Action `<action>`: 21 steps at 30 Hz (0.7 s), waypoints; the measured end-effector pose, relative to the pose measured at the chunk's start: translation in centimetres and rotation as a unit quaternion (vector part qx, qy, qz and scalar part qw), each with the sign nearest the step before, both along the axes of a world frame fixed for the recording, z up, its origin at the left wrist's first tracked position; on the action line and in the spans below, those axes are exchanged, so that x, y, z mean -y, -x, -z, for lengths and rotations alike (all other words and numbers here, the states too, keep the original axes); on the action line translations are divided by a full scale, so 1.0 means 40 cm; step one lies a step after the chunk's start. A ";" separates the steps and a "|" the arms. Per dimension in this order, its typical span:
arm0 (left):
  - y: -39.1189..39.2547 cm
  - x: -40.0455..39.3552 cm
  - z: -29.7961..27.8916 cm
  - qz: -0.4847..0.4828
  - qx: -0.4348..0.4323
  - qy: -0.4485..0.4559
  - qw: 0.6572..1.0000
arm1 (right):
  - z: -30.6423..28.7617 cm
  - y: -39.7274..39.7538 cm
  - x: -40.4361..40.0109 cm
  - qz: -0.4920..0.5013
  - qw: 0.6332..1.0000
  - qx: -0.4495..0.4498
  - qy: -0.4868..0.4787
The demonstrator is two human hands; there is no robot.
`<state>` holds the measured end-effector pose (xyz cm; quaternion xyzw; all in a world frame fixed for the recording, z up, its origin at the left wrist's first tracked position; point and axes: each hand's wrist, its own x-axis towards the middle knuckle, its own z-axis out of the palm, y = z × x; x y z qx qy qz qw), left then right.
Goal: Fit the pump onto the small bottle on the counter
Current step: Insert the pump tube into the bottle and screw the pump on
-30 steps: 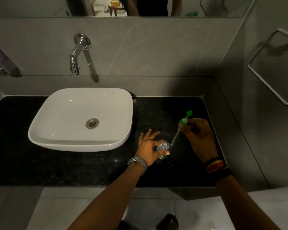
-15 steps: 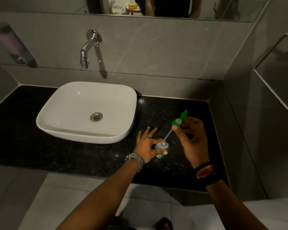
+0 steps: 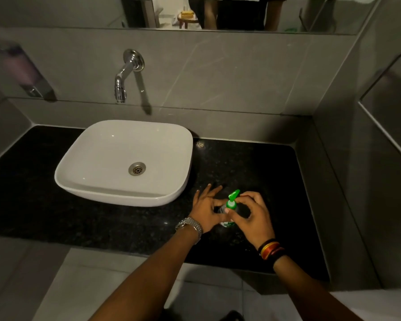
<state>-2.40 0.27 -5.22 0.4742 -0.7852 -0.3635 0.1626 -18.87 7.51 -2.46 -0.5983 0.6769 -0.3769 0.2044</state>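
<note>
Your hands cover most of the small bottle [image 3: 227,222]; you see only a sliver of it between the left hand [image 3: 207,212] and right hand [image 3: 250,216]. The pump [image 3: 232,201] hides the bottle's neck, so you cannot tell whether it sits fully down. The wall dispenser [image 3: 23,70] at left is blurred.

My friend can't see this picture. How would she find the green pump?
Start at the white sink on the black counter, then look right and toward the front edge, where two hands meet. Between the left hand and right hand sits the pump, on top of a small bottle. It is the only bright green thing there.
</note>
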 end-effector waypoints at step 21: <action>0.001 -0.007 0.007 0.003 0.013 0.005 1.000 | 0.006 0.029 0.017 -0.050 0.997 0.041 -0.052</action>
